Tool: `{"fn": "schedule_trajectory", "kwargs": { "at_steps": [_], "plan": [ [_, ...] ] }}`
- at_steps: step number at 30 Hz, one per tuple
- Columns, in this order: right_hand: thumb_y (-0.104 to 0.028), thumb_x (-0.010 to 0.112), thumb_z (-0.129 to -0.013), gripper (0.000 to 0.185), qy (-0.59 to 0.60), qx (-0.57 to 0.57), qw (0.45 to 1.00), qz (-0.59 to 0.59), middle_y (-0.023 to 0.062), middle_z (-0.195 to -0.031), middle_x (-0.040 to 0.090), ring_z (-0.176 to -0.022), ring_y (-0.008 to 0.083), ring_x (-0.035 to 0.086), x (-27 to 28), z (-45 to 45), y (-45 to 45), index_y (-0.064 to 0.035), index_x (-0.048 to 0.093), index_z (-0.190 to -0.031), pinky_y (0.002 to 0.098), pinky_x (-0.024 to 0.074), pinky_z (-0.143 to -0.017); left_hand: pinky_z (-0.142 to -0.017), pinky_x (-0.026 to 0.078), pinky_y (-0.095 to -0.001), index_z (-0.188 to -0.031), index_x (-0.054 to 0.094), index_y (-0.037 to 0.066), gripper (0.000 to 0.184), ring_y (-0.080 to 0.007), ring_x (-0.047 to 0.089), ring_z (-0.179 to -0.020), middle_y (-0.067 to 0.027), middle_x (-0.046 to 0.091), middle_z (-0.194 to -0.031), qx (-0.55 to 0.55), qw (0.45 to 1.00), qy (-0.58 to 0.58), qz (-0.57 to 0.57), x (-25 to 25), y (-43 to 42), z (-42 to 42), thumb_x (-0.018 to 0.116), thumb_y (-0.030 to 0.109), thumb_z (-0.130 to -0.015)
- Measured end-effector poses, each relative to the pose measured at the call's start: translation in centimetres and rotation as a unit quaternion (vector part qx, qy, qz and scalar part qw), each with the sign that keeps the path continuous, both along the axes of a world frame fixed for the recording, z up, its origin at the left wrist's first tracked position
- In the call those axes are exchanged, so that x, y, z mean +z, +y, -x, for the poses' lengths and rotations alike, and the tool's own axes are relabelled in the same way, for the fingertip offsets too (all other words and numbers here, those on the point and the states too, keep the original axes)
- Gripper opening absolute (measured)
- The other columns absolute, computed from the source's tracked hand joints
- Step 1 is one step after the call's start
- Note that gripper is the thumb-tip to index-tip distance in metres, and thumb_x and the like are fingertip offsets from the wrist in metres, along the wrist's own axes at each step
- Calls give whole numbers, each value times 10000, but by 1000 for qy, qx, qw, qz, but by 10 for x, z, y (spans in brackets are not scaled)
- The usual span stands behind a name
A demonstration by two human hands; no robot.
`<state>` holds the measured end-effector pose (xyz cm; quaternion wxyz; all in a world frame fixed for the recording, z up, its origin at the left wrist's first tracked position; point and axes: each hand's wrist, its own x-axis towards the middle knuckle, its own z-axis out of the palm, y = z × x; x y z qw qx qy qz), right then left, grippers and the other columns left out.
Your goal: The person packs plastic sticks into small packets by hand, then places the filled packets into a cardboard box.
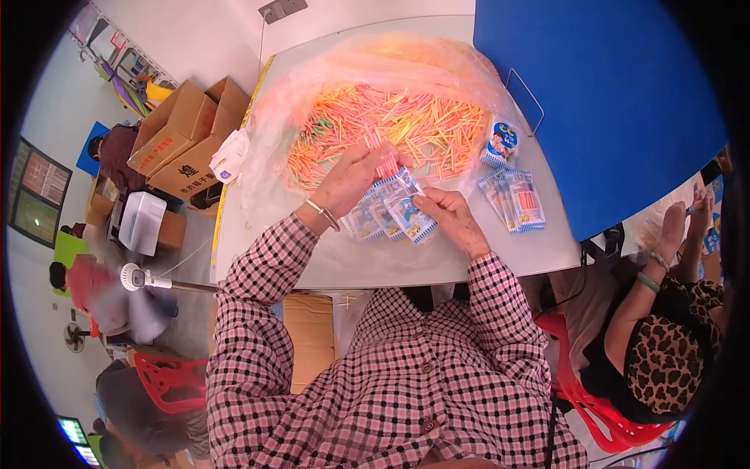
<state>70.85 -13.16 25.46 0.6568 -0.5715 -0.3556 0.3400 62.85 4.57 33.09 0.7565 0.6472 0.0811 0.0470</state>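
My left hand (pixel 345 181) is closed round a small bundle of thin pink sticks (pixel 381 155), held upright at the mouth of a clear packet (pixel 408 205) with blue-and-white striped edges. The packet's near edge is pinched between the thumb and fingers of my right hand (pixel 455 220). Several similar flat packets (pixel 366 220) lie on the table beneath. Beyond my hands a large heap of pink, orange, yellow and green sticks (pixel 422 117) fills an opened clear plastic bag (pixel 269 129). To the right of my right hand lie overlapping packets with pink sticks inside (pixel 525 202).
A blue printed pack (pixel 501 141) sits by the bag's right edge. A tall blue panel (pixel 601 102) borders the table's right. White printed papers (pixel 230 156) lie at the left edge, near cardboard boxes (pixel 176 129). Another person's arm (pixel 637 313) is at far right.
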Motion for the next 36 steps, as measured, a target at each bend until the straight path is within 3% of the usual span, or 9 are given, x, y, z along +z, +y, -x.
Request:
{"fn": "schedule_trajectory", "kwargs": {
  "at_steps": [12,15,19,24,28,31,36],
  "plan": [
    [-253,544,-903,300,-4,-19,1000,-19,-13,-749,543,-732,58,474,-15,-4,2,41,592,-867,224,397,-661,-788,501,-282,-1037,581,-46,332,-146,607,-862,-106,631,-984,36,999,-13,34,-6,-11,3,452,248,-953],
    [-254,544,-902,299,-8,-23,999,-25,-12,-749,538,-733,59,470,-11,-2,2,38,590,-861,225,394,-663,-806,484,-262,-1085,569,-36,345,-123,593,-869,-78,628,-975,43,993,-21,-108,-4,-18,6,428,255,-964],
    [-252,546,-901,295,-13,-29,999,-31,-15,-749,528,-729,58,462,-7,-1,2,37,592,-862,223,389,-663,-821,465,-248,-1127,549,-29,357,-103,575,-891,-67,618,-997,22,991,-35,-125,-4,-26,9,406,260,-973],
    [-198,550,-909,227,-21,-48,998,-39,-43,-792,550,-752,26,453,-5,-1,7,17,620,-932,193,385,-694,-836,455,-255,-1147,540,-10,349,-102,560,-927,-70,607,-1032,5,997,-24,-69,-6,-17,7,396,258,-976],
    [-183,554,-910,212,-21,-61,997,-47,-55,-805,566,-757,15,462,2,-4,14,8,634,-959,177,384,-708,-854,441,-258,-1146,542,9,335,-110,549,-963,-69,594,-1054,79,992,-93,-18,-4,-13,5,386,254,-979],
    [-181,552,-909,219,-22,-75,995,-56,-51,-784,554,-736,21,460,4,-6,21,17,631,-957,183,382,-682,-872,427,-259,-1137,544,21,308,-112,535,-981,-63,587,-1044,20,956,-88,-280,2,-3,6,392,237,-977],
    [-164,543,-908,222,35,-76,992,-89,-57,-745,523,-688,22,444,11,2,30,30,630,-975,186,374,-619,-877,417,-251,-1129,542,12,292,-105,527,-979,-52,582,-1038,32,962,-95,-254,-1,-2,6,402,216,-974]
  ]
}}
